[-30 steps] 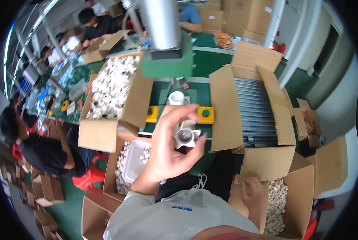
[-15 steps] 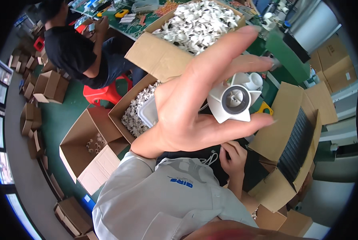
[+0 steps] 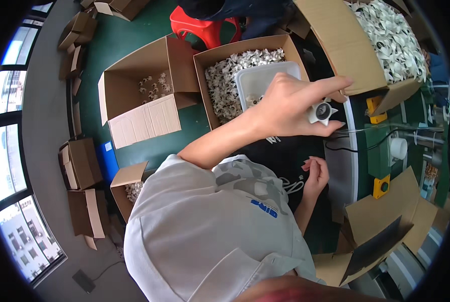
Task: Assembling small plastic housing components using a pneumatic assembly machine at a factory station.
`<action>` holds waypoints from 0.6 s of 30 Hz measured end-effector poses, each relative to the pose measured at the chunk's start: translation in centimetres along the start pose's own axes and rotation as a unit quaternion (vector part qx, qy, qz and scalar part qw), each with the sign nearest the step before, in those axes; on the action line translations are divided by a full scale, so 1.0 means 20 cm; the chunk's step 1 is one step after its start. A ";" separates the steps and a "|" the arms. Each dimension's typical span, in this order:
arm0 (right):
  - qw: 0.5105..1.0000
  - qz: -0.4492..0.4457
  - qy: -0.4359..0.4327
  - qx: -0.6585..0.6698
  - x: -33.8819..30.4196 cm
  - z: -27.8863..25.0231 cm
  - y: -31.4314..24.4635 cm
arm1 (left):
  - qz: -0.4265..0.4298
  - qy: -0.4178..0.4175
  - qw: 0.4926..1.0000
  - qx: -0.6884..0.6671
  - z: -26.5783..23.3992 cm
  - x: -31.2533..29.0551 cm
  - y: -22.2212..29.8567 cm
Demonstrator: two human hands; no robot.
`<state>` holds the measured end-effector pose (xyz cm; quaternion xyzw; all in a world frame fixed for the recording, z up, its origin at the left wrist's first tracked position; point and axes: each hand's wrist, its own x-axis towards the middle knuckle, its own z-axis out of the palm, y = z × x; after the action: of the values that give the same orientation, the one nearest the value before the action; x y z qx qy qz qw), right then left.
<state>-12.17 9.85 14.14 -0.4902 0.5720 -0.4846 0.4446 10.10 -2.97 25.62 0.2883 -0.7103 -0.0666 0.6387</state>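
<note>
Nearest the camera, the person's pale grey shirt (image 3: pixel 205 236) is filling the lower middle of the view, and both forearms are running out from it over a dark apron covering the lap. The right hand (image 3: pixel 315 176) is hanging low above the apron, just beside the pale edge of the desk (image 3: pixel 342 176), its fingers (image 3: pixel 308 165) curling loosely inward and gripping nothing. Higher up, the left hand (image 3: pixel 290 105) is stretching out at the end of a bare forearm, and its fingers (image 3: pixel 335 83) are pinching a small white star-shaped part (image 3: pixel 320 111) with a dark round centre; the forefinger is lying straight along the top of the part and the thumb is pressing from below. The part is sitting in the air over the near edge of the desk, just beside the corner flap of a large carton of white parts (image 3: pixel 386 35) standing on the green desk top. Behind the hand, a clear plastic tub (image 3: pixel 257 80) is resting in a floor carton of small pale pieces (image 3: pixel 225 80), its rim partly covered by the knuckles. To the left of that, an almost empty carton (image 3: pixel 139 90) is standing open with a few pieces at its bottom, and a strip of bare green floor (image 3: pixel 184 136) is running between these cartons and the person's body. Farther out, a red stool (image 3: pixel 200 25) is standing at the top, and more small cartons (image 3: pixel 84 166) are lying along the windowed wall.
</note>
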 end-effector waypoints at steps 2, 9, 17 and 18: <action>0.997 0.064 -0.037 -0.003 0.02 0.08 0.08 | -0.071 -0.036 0.993 0.082 -0.12 -0.19 -0.06; 0.975 -0.024 -0.130 -0.178 0.02 0.12 0.12 | -0.174 0.053 0.965 0.191 -0.49 -0.32 0.08; 0.959 -0.053 -0.140 -0.242 0.06 0.11 0.12 | -0.051 0.088 0.989 0.108 -0.50 -0.06 0.15; 0.958 -0.059 -0.136 -0.244 0.05 0.11 0.13 | -0.049 0.086 0.991 0.090 -0.47 -0.08 0.10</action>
<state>-10.49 8.69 11.20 -0.6779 0.5771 -0.2845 0.3555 18.28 2.05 26.90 0.3833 -0.6407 -0.0085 0.6652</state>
